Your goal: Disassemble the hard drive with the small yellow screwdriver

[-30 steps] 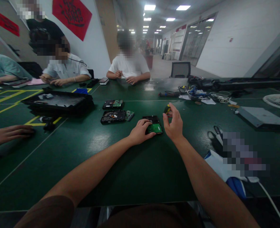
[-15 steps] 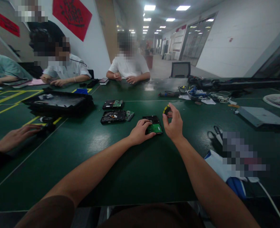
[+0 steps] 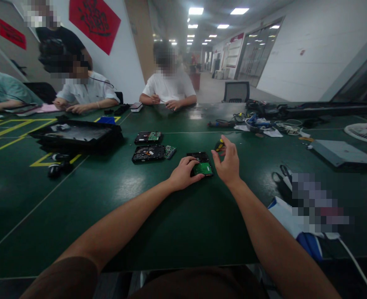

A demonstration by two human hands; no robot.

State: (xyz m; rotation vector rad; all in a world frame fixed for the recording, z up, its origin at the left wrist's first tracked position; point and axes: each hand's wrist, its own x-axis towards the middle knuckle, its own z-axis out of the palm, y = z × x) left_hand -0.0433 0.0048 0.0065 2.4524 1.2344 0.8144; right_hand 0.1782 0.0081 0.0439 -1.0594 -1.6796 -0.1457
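My left hand (image 3: 185,173) rests on the table with thumb and fingers closed around the near side of a hard drive (image 3: 203,168), its green circuit board facing up. Just beyond, a black drive part (image 3: 202,156) lies against it. To the right of the drive, my right hand (image 3: 227,161) is raised, pinching a black-and-yellow screwdriver (image 3: 220,145) between thumb and fingers. Its shaft cannot be made out. Farther left lie an opened hard drive (image 3: 148,153), a small loose circuit board (image 3: 170,151) and another hard drive (image 3: 148,137).
A black tray-like casing (image 3: 77,132) sits at left, with a black-and-white object (image 3: 57,167) before it. Tangled cables (image 3: 259,122), a grey metal box (image 3: 345,153) and a white-and-blue item (image 3: 287,216) are at right. Several people sit or stand across the table.
The screwdriver has turned in my right hand's fingers and now tilts differently. My left hand stays on the drive. Another person's hand at far left has withdrawn from the black-and-white object.
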